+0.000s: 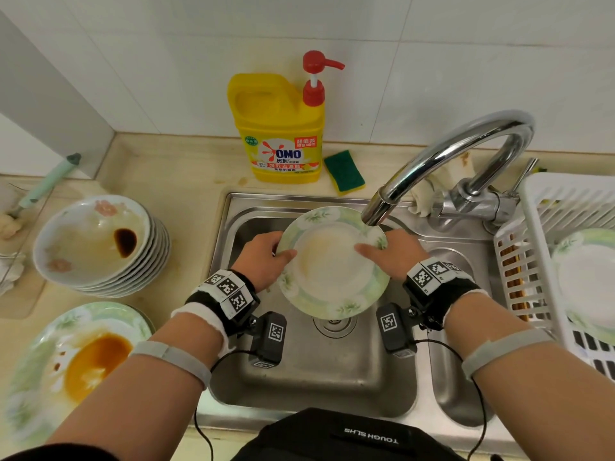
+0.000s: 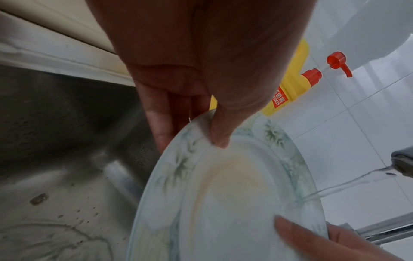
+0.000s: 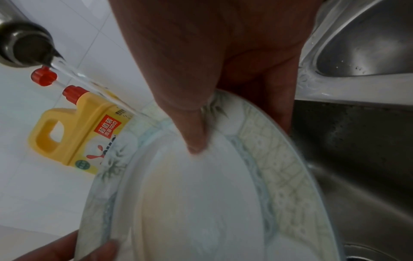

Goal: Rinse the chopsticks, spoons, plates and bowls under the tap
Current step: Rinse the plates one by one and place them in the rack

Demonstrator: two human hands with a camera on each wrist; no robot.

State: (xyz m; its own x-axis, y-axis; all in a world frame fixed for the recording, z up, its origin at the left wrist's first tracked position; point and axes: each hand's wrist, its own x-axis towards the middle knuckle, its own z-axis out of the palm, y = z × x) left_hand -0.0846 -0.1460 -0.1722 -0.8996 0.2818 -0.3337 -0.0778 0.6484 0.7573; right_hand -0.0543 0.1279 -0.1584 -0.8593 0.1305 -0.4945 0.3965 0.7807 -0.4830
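Observation:
A white plate with a green leaf rim is held tilted over the sink basin, under the tap spout. My left hand grips its left rim, thumb on the face and fingers behind. My right hand grips the right rim the same way. A thin stream of water runs from the spout onto the plate's far rim. A faint yellowish film covers the plate's centre.
A stack of dirty bowls and a plate with orange sauce sit on the counter at left. A yellow detergent bottle and green sponge stand behind the sink. A white drying rack at right holds a plate and chopsticks.

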